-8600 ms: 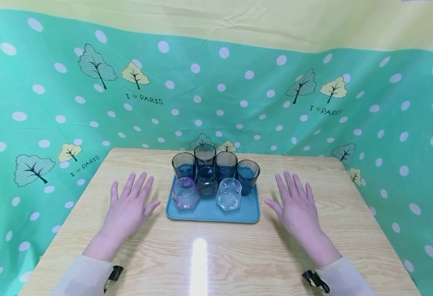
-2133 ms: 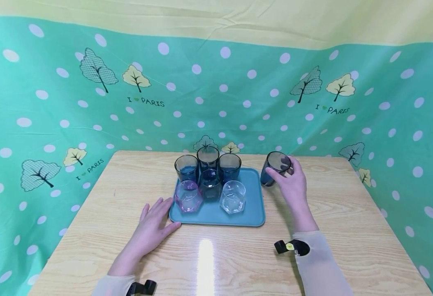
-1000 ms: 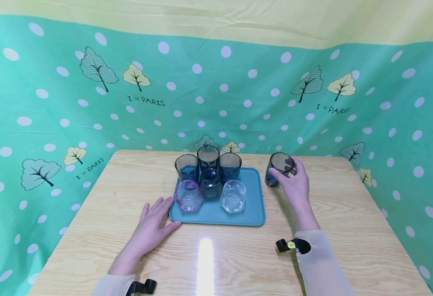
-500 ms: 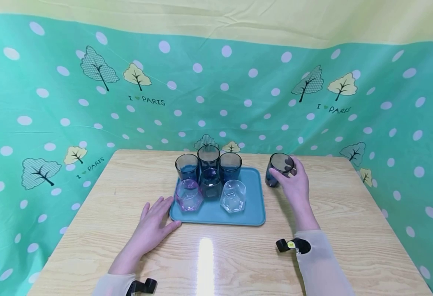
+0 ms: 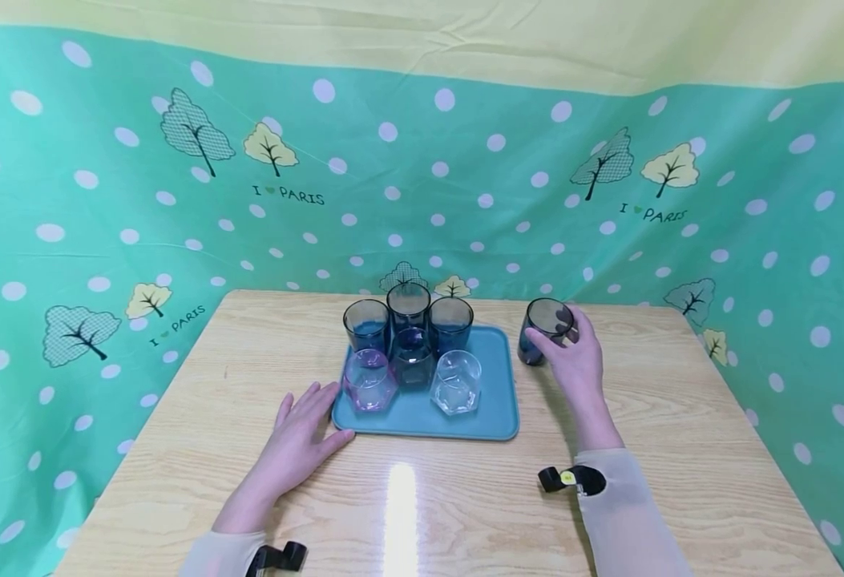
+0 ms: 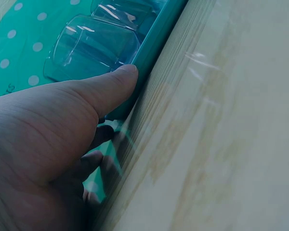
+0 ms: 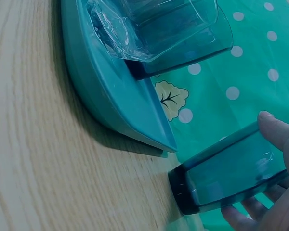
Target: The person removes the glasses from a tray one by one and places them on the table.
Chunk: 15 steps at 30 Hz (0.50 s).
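My right hand (image 5: 579, 357) grips a tall dark-blue glass (image 5: 532, 344) by its upper part, thumb on the near side and fingers behind. The glass stands upright on the table just right of the blue tray (image 5: 497, 405); its base (image 7: 183, 195) is at the wood in the right wrist view. At the tray's front left corner rests my left hand (image 5: 293, 441), fingers spread along the left side, with the thumb (image 6: 118, 86) against the rim. On the tray are a pink-tinted faceted glass (image 5: 369, 385), a clear one (image 5: 455, 386) and a dark one (image 5: 412, 369).
Behind the faceted glasses stand three more dark-blue glasses: left (image 5: 366, 327), middle (image 5: 408, 303) and right (image 5: 452, 322), close together. The wooden table (image 5: 479, 513) ends at a green dotted curtain (image 5: 494, 240) at the back and sides.
At first both hands lay apart beside the tray and this glass stood on it. My right hand took it off to the right and set it down; the last half second shows no clear movement.
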Each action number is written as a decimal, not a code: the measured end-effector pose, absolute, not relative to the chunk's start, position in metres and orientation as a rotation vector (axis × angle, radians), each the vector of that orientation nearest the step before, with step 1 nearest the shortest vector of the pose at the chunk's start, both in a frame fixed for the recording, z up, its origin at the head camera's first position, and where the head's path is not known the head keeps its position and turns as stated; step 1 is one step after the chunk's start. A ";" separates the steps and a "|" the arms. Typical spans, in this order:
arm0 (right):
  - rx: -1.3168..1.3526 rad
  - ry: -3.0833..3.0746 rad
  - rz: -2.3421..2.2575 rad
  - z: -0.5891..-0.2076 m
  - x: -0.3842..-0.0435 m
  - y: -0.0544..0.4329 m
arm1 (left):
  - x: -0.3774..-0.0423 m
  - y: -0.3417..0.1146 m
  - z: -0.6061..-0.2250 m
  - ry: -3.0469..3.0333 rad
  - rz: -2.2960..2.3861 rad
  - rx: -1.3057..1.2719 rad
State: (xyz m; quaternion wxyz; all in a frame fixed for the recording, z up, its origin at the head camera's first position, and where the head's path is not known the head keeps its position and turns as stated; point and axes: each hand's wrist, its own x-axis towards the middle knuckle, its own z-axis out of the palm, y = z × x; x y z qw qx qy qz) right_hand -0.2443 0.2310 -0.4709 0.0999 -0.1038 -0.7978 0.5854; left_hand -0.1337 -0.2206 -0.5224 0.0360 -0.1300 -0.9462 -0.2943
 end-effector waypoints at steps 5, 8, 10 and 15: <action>-0.304 -2.349 1.738 -0.473 -0.246 0.231 | -0.134 -0.220 -0.523 -2.908 -0.905 -0.400; -0.294 -2.347 1.736 -0.475 -0.247 0.232 | -0.134 -0.220 -0.522 -2.908 -0.904 -0.397; -0.294 -2.348 1.731 -0.475 -0.247 0.232 | -0.134 -0.220 -0.522 -2.909 -0.904 -0.395; -0.298 -2.358 1.727 -0.476 -0.247 0.232 | -0.134 -0.220 -0.520 -2.915 -0.911 -0.391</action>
